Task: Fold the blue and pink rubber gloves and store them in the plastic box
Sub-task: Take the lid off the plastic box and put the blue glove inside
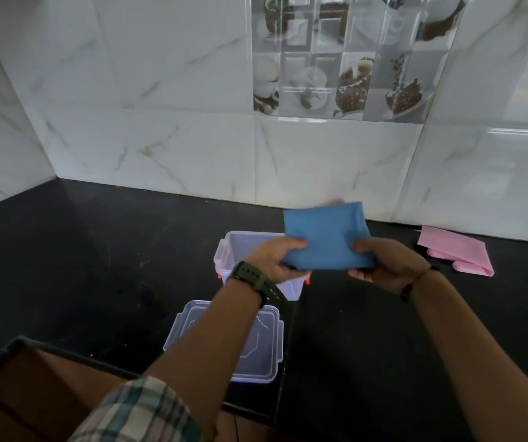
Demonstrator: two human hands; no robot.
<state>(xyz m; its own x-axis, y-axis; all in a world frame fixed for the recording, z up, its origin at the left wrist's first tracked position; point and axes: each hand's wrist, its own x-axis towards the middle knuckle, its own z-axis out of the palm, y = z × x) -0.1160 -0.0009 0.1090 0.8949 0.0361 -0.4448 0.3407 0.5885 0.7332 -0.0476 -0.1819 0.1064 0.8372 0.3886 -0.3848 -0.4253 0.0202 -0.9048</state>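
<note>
A folded blue rubber glove [325, 239] is held in the air over the black counter, just right of and above the clear plastic box [235, 248]. My left hand [272, 258] grips its left edge and my right hand [384, 264] grips its right edge. A sliver of pink shows behind the blue glove's top edge. The box stands open, partly hidden by my left hand and wrist. A folded pink rubber glove [454, 250] lies flat on the counter at the far right, near the wall.
The box's clear lid [266, 342] lies on the black counter [97, 266] in front of the box, under my left forearm. A white marble-tiled wall [160, 138] closes the back and left. The counter's front edge and a brown cabinet [17, 393] are at lower left.
</note>
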